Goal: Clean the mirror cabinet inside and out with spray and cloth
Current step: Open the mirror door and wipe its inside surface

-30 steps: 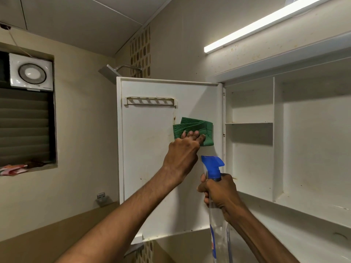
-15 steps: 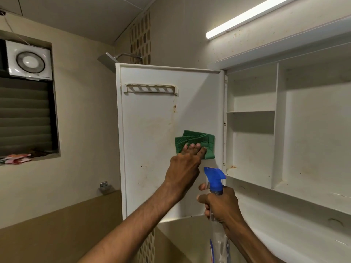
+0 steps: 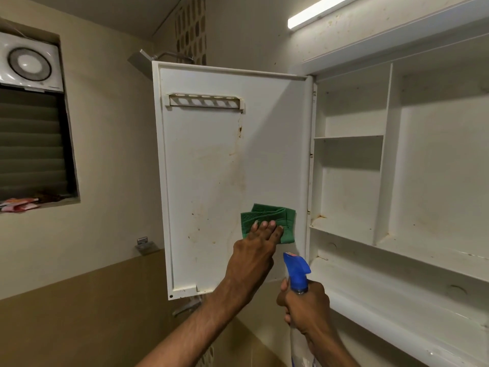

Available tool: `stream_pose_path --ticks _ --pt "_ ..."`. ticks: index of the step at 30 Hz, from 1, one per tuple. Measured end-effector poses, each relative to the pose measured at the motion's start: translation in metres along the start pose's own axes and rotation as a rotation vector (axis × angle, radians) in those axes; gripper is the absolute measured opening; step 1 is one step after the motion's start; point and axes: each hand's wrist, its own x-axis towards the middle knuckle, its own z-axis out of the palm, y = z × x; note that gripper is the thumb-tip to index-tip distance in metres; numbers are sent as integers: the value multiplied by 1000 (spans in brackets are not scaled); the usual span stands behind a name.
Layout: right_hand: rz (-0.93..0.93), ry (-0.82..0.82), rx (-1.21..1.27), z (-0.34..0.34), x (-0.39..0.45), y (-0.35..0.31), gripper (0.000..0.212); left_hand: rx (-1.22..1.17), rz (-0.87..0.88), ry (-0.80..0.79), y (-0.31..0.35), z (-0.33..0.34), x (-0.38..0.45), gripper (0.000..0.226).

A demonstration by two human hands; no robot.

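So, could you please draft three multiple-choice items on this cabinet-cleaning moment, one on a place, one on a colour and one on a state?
1. Where is the cloth pressed?
A. On the inner face of the open door
B. On the cabinet's middle shelf
C. On the wall tiles

2. What colour is the spray bottle head?
A. Red
B. Blue
C. Yellow

3. What state are the cabinet compartments in?
A. Full of toiletries
B. Hidden behind a closed door
C. Open and bare

Answers:
1. A, the left hand holds the green cloth flat against the lower part of the door, near its hinged edge.
2. B, the trigger head above the right hand is blue.
3. C, the door is swung wide and the shelves show nothing on them.
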Motion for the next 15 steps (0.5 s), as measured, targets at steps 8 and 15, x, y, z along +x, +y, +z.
stream_pose_path --ticks 8,15 --pt "102 -10 22 -6 -10 23 26 50 -31 16 16 19 -29 67" --pt "124 -2 -12 -9 -14 29 18 -2 -62 -68 21 37 -45 72"
